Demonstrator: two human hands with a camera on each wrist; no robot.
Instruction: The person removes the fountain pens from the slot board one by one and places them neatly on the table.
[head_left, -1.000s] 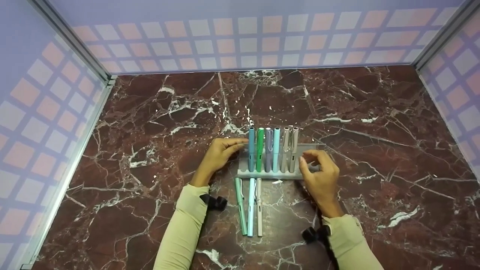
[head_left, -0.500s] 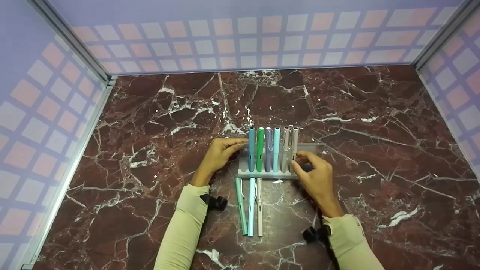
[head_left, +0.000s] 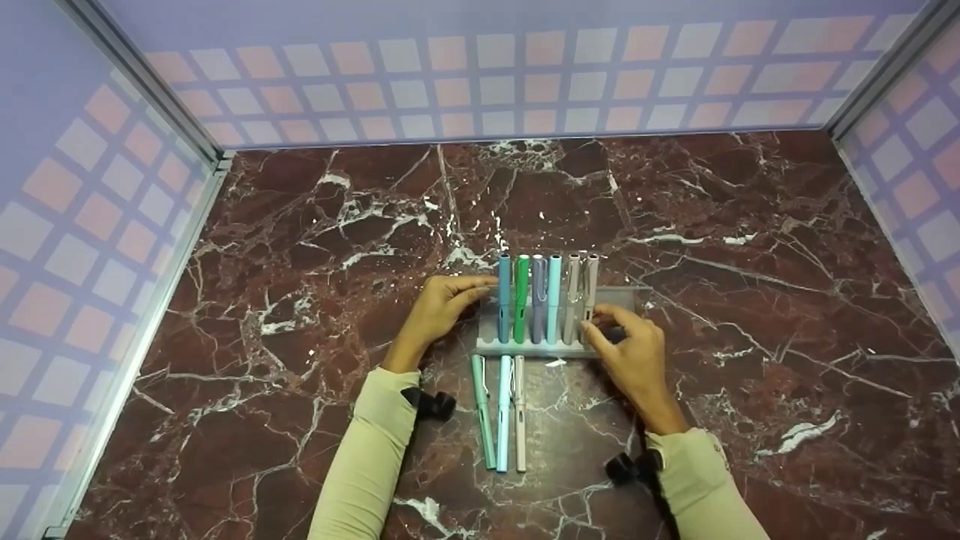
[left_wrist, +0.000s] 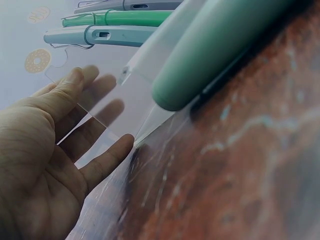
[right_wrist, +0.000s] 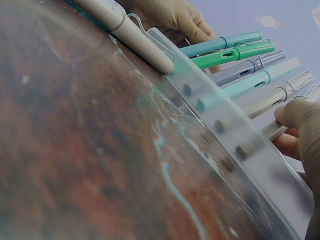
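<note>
Six-slot talk aside, a clear pen stand (head_left: 532, 351) holds several upright pens in a row. From left these are a dark teal pen (head_left: 504, 300), a green pen (head_left: 520, 300), a purple-grey pen (head_left: 538, 307), a light blue pen (head_left: 553, 300) and two beige ones. My left hand (head_left: 446, 304) pinches the stand's left edge; its fingers show through the clear panel in the left wrist view. At the row's right end, my right hand (head_left: 634, 352) pinches the rightmost beige pen (head_left: 591, 281) low on its barrel, thumb in front.
In front of the stand lie three pens: a pale green pen (head_left: 484, 412), a pale blue pen (head_left: 503, 412) and a beige pen (head_left: 520, 412). The marbled table (head_left: 300, 225) is bounded by walls (head_left: 480, 67) at the back and both sides.
My right hand has moved left from beside the row to the rightmost beige pen and now pinches it. My left hand has stayed at the stand's edge.
</note>
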